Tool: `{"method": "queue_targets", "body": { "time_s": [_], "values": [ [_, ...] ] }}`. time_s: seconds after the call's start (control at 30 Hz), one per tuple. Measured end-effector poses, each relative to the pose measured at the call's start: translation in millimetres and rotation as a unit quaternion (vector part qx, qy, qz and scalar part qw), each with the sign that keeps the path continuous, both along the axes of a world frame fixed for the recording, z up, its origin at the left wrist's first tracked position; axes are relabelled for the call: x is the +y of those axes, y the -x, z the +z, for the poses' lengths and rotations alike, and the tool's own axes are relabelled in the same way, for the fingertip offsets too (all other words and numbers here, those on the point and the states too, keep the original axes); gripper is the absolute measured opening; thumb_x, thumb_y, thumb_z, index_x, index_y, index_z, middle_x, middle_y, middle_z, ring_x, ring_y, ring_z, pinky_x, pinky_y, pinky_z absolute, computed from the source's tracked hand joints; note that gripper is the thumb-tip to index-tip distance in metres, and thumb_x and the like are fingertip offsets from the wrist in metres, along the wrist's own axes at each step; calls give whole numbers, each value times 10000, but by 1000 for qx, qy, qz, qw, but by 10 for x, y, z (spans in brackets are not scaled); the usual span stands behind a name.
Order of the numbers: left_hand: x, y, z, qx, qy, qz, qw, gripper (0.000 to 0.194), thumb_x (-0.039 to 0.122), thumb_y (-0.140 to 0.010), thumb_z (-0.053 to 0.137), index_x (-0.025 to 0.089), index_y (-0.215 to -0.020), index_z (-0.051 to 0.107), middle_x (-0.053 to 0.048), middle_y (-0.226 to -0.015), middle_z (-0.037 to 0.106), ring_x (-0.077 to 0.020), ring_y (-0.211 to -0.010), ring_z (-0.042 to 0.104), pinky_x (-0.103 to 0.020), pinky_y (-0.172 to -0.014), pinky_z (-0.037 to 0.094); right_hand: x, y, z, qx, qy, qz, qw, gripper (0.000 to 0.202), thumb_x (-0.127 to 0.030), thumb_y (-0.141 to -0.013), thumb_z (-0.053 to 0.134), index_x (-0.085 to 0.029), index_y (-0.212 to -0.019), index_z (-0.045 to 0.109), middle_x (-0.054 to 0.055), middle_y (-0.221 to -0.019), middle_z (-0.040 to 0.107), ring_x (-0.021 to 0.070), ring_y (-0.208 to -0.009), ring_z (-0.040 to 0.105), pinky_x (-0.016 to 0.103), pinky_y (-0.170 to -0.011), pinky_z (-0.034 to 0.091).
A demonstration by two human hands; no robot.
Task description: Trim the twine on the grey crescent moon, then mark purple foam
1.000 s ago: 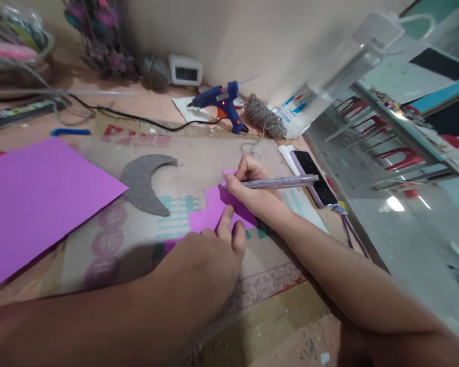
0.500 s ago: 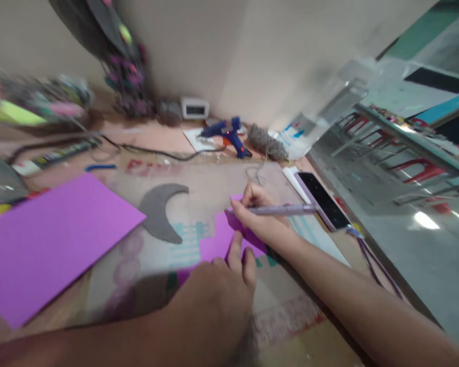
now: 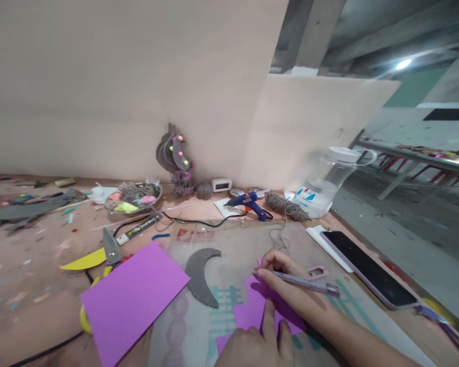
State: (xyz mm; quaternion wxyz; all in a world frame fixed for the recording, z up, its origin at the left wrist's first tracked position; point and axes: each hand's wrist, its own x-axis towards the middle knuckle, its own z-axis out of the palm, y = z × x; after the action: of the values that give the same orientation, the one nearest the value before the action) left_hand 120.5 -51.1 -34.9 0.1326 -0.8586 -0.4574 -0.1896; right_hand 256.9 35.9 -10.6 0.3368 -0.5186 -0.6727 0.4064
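My right hand [image 3: 286, 278] is closed round a pen [image 3: 309, 284], its tip end over a small cut piece of purple paper [image 3: 247, 308]. My left hand [image 3: 258, 344] lies on the lower part of that piece, index and middle fingers stretched out and pressing it down. Both hands partly cover the paper. To their left a grey crescent moon cutout [image 3: 199, 278] rests flat on the board [image 3: 183, 239]. Farther left is a larger purple sheet [image 3: 133, 300], which partly covers a pair of scissors [image 3: 111, 247] with yellow handles.
Along the back stand a blue glue gun [image 3: 248, 203], grey yarn [image 3: 286, 205], a small digital clock [image 3: 222, 184] and a decorated moon ornament [image 3: 176, 155]. A phone [image 3: 369, 267] and a water bottle [image 3: 329, 178] are at the right. A bowl [image 3: 110, 208] holds bright bits.
The view has tilted up, so the table and hands sit lower in the picture. The pen in my right hand now slants more. My left hand still presses on the purple piece.
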Motion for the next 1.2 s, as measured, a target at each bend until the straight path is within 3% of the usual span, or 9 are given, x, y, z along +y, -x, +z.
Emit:
{"method": "queue_targets", "body": {
  "time_s": [0.13,0.4,0.7,1.2],
  "values": [
    [-20,80,136,62,56,-76,994,389,323,-865,513,160,-1205,610,-188,-1193,652,-154,-430,628,-245,-314,468,-19,31,23,2,1,-11,1000,196,-330,-811,606,-189,-750,484,-25,-647,523,111,-575,480,227,-517,367],
    [-57,202,370,101,165,-95,977,483,243,-868,434,82,-1319,499,-260,-1330,515,-185,-540,641,-297,-415,504,0,81,23,-24,-61,-32,997,303,-344,-767,647,-201,-644,409,-55,-572,462,85,-513,430,219,-491,341],
    [-8,170,471,129,238,-112,956,526,165,-836,449,71,-1354,461,-298,-1365,444,-207,-586,678,-295,-446,521,-8,77,-27,-32,-77,-8,996,283,-283,-819,589,-206,-639,384,-75,-532,423,61,-456,375,207,-446,302],
    [11,163,535,154,273,-117,942,539,150,-845,431,68,-1378,423,-310,-1383,407,-211,-621,693,-294,-475,536,3,76,-63,-38,-82,5,996,291,-303,-816,607,-204,-646,393,-79,-530,413,60,-458,366,210,-441,282]
  ]
}}
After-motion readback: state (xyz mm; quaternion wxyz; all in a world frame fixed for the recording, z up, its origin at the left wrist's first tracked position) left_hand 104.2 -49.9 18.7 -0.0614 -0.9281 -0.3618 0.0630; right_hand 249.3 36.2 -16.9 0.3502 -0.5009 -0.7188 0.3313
